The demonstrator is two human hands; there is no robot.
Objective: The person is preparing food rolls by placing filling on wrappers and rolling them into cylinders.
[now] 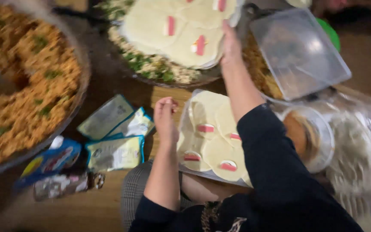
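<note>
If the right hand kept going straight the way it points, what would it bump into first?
The right hand points up the picture and already seems to touch the edge of the plate of pale flat rounds, so that comes first. Depth is hard to judge in the blur.

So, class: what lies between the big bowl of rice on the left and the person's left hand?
In the head view, a few flat sachets lie on the wooden floor between the rice bowl and the left hand.

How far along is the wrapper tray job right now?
Done: the near tray on the lap carries four round wrappers, each with a pink-and-white strip. In hand: the right hand grips the far tray's edge, similarly laid out; the left hand hovers empty. Left: the filling pan remains full; no wrapper is filled.
</note>
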